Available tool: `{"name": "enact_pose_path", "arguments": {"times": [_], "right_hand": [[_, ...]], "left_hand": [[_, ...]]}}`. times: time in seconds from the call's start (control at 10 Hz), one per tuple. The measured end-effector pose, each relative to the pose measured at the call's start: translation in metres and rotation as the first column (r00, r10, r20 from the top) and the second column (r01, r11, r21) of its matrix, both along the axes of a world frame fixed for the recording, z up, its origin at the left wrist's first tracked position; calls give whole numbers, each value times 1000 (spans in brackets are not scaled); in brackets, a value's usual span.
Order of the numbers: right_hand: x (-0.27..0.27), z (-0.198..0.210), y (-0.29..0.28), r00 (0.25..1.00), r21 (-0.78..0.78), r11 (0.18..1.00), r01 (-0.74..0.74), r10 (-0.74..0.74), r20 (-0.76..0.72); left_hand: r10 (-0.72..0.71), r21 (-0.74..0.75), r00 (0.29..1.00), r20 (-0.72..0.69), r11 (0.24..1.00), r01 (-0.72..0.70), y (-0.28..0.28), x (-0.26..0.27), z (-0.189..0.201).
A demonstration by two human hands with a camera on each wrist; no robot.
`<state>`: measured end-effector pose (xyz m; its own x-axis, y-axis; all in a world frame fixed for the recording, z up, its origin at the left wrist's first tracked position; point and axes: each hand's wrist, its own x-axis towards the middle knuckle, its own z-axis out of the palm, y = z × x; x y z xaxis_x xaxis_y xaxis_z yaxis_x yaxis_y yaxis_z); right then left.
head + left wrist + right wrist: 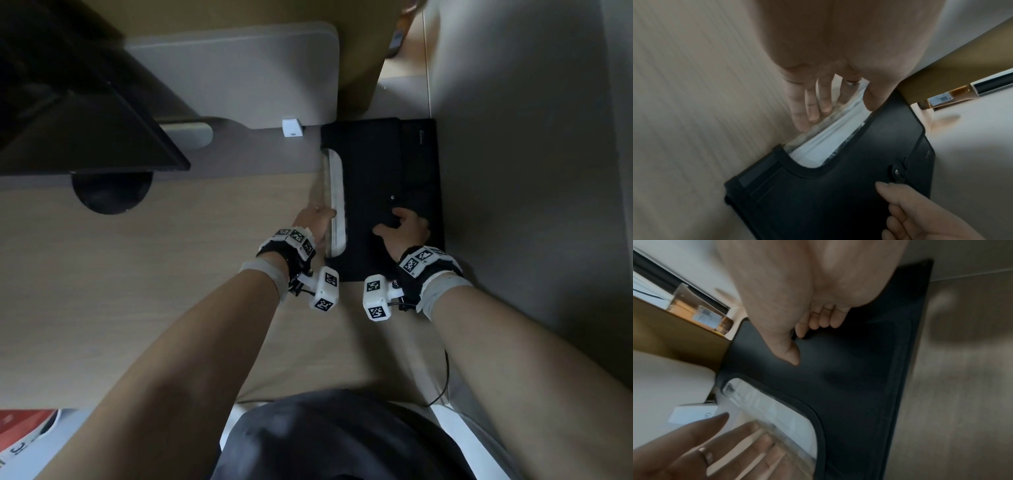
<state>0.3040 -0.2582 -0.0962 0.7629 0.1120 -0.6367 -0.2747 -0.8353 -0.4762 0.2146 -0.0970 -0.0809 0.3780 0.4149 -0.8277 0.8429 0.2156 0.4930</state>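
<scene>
A black expanding folder (376,164) (838,203) (849,369) lies flat at the right edge of a pale wooden desk (137,274). White papers in clear sleeves (337,195) (824,138) (777,408) show in its curved opening on the left side. My left hand (317,222) (812,104) (725,447) lays straight fingers against the outer edge of those sleeves. My right hand (406,229) (797,318) (920,216) rests on the folder's front with curled fingers, just below its round button clasp (392,197) (896,170). Whether it holds the closure cord is unclear.
A dark monitor (68,102) on a round base (111,192) hangs over the desk's left. A grey panel (257,75) and a small white box (293,127) lie behind the folder, beside a brown cardboard box (359,68). A grey wall (531,171) borders the right.
</scene>
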Motion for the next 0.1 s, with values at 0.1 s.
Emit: {"name": "enact_pose_path", "arguments": {"times": [0.1], "right_hand": [[-1, 9, 7, 999, 19, 999, -44, 44, -6]], "left_hand": [[38, -35, 998, 55, 999, -36, 7, -1, 8]]}}
